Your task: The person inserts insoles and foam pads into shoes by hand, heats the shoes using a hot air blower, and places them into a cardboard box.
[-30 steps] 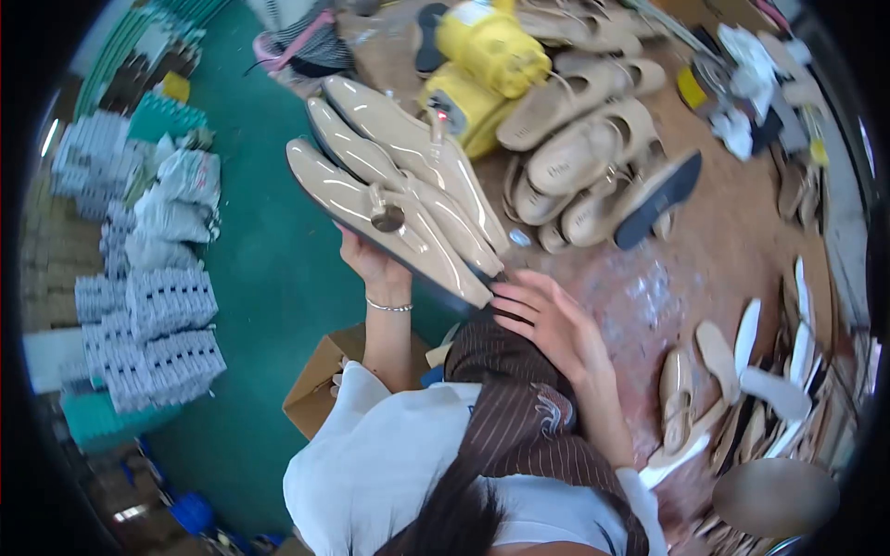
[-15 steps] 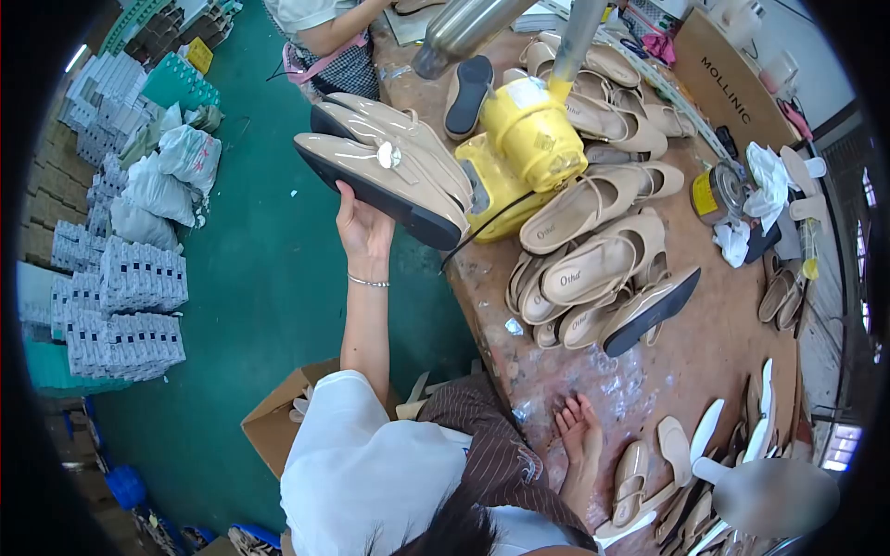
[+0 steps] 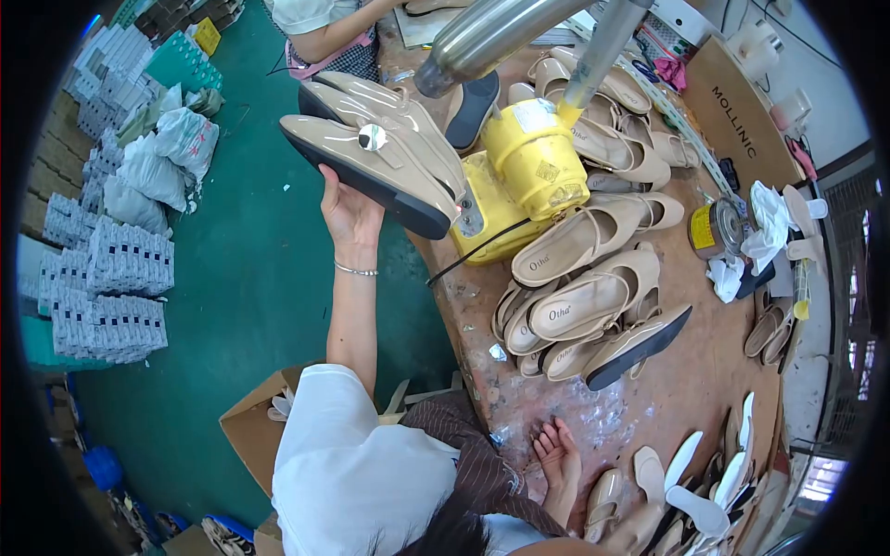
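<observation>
My left hand [image 3: 354, 221] is raised over the floor beside the bench, closed around a pair of glossy beige flat shoes [image 3: 371, 153] from below. Their dark soles face down and outward, and a round shiny ornament [image 3: 372, 138] shows on the near shoe. Just right of the shoes stands a yellow machine [image 3: 533, 157] with a metal pipe. Palm up on the bench lies my right hand [image 3: 556, 454], its fingers loosely bent and apart, with nothing in it. Between it and the machine, a pile of beige strapped shoes [image 3: 579, 310] rests on the bench.
The worn brown bench [image 3: 473, 324] also carries a tin can [image 3: 714, 228], crumpled tissue [image 3: 768, 221] and white insoles [image 3: 684, 458]. A cardboard box [image 3: 250, 417] sits by my left side. Another person [image 3: 329, 37] works at the far end. Stacked boxes [image 3: 111, 315] line the floor.
The held shoes have shifted slightly left with my left hand. My right hand still lies on the bench. The whole view has moved a little, bringing the bench slightly left.
</observation>
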Available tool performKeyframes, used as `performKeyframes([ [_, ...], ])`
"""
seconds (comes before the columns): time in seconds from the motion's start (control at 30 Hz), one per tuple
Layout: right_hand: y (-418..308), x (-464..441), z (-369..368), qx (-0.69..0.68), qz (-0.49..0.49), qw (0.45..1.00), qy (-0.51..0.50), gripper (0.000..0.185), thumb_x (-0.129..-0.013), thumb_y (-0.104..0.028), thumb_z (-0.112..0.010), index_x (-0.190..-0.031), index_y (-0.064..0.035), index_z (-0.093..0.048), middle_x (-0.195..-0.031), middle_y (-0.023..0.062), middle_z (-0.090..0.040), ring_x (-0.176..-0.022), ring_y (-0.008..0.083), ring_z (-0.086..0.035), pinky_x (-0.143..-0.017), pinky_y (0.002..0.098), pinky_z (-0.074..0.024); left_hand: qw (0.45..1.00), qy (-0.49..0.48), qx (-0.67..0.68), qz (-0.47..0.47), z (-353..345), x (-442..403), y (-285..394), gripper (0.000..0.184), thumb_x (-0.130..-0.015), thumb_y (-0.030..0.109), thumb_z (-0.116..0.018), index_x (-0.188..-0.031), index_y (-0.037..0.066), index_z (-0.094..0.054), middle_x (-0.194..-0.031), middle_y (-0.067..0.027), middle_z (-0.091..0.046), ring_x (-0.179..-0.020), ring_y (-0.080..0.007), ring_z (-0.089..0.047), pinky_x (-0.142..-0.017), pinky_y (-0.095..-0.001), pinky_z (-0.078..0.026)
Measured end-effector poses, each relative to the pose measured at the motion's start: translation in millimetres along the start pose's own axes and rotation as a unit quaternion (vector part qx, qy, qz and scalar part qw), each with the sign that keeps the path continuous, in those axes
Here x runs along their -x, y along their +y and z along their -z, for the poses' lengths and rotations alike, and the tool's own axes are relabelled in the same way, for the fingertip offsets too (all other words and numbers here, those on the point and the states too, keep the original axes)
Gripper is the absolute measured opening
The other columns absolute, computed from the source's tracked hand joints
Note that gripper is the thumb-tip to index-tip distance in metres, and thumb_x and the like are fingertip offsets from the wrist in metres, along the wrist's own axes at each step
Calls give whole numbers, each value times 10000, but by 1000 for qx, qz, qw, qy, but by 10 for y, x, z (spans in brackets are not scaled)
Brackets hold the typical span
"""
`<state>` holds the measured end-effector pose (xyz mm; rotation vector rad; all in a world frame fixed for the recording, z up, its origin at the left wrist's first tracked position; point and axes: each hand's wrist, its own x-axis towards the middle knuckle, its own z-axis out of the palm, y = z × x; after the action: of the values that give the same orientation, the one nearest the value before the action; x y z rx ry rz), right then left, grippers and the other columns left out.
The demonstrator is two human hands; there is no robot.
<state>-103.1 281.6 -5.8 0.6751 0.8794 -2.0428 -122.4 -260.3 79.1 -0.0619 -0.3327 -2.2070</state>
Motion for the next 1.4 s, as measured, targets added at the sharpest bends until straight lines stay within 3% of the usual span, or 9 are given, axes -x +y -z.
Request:
performKeyframes([
  [0.3, 5, 21, -82, 2, -4, 1000, -15, 301, -987, -151, -500, -1259, -26, -531, -1067, 174, -690, -856, 249, -709, -800, 363, -584, 1000, 4, -6, 1, -3, 337, 67, 468, -919, 351, -638, -1291, 76, -565, -1263, -93, -625, -1177, -237, -576, -1084, -423, -382],
  [0.43, -74, 43, -496, 214, -4, 976, -50, 358, -984, -164, -514, -1300, 4, -503, -1104, 195, -669, -943, 272, -686, -879, 373, -549, 999, -15, -25, 14, 19, 575, 104, 484, -948, 399, -582, -1308, 76, -556, -1252, -85, -629, -1148, -223, -591, -1082, -396, -396],
  [0.6, -131, 24, -1553, 333, -23, 881, -335, 507, -966, -202, -561, -1403, 7, -411, -1253, 235, -582, -1131, 328, -596, -975, 418, -481, 995, -69, 10, 73, 196, 1033, 70, 446, -966, 365, -543, -1304, 74, -557, -1247, -76, -628, -1138, -217, -592, -1072, -394, -409],
  [0.77, 181, -54, -2520, 221, 61, 898, -376, 594, -885, -110, -658, -1425, -34, -421, -1431, 229, -416, -1258, 336, -487, -1005, 390, -433, 978, 192, -66, 58, 380, 1621, -176, 425, -951, 327, -523, -1290, 72, -559, -1137, -113, -667, -1011, -243, -640, -909, -376, -511],
  [0.83, 195, -55, -2634, 268, 87, 884, -372, 586, -846, -65, -682, -1394, -50, -476, -1452, 229, -390, -1259, 340, -482, -1003, 375, -428, 980, 174, -68, 71, 580, 1655, -217, 437, -956, 344, -505, -1293, 69, -553, -1145, -112, -662, -1016, -244, -637, -912, -374, -508],
  [0.97, 223, -58, -2761, 432, 141, 830, -323, 572, -778, 5, -705, -1328, -80, -572, -1463, 236, -371, -1235, 352, -496, -998, 362, -425, 980, 131, -85, 121, 613, 1709, -205, 478, -971, 397, -450, -1301, 63, -536, -1168, -110, -648, -1030, -245, -628, -922, -366, -500],
  [1.1, 168, -128, -3083, 570, 517, 585, -255, 527, -695, -46, -760, -1212, -48, -657, -1446, 265, -389, -1270, 367, -483, -971, 328, -459, 901, 213, -351, 138, -496, 1641, -271, 474, -973, 381, -446, -1317, 62, -511, -1232, -128, -607, -1082, -223, -599, -946, -369, -482],
  [1.3, 414, -260, -3014, 659, 555, 461, -211, 558, -708, -70, -744, -1254, -49, -626, -1461, 281, -367, -1298, 403, -454, -1034, 401, -421, 983, 139, -75, 92, -887, 1839, -440, 424, -956, 280, -508, -1320, 63, -498, -1255, -139, -579, -1120, -197, -567, -945, -344, -469],
  [1.4, 331, -199, -3070, 660, 520, 465, -278, 561, -720, -67, -739, -1268, -99, -621, -1481, 268, -344, -1264, 402, -486, -1037, 434, -424, 952, 198, -218, 88, -801, 1751, -477, 424, -952, 259, -516, -1322, 52, -503, -1234, -126, -603, -1091, -218, -598, -957, -338, -471],
])
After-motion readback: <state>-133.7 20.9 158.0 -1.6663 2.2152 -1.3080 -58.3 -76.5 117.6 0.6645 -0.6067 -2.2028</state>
